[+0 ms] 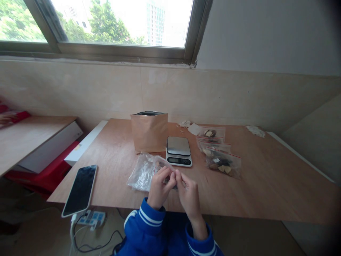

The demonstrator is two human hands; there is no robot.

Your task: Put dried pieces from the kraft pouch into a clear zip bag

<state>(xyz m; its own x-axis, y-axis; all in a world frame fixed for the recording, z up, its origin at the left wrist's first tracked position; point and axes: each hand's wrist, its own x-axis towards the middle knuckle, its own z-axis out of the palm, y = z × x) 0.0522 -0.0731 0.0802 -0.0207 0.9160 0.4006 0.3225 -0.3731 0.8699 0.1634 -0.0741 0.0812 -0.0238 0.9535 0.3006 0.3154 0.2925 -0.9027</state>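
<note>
Clear plastic bag (pixel 145 172) lies near the table's (pixel 266 188) front edge, its right end pinched between left hand (pixel 160 188) and right hand (pixel 188 193), both closed narrowly on it. Fingertips should grip opposite lips, pulling evenly. Behind: scale (pixel 178 151), brown paper pouch (pixel 149 132); filled bags (pixel 222 163) to the right.

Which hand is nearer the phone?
Left. The left hand is at the clear bag, right of the phone; the right hand sits farther right.

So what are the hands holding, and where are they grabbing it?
Both the left hand and right hand pinch a clear plastic bag at its near right edge.
</note>
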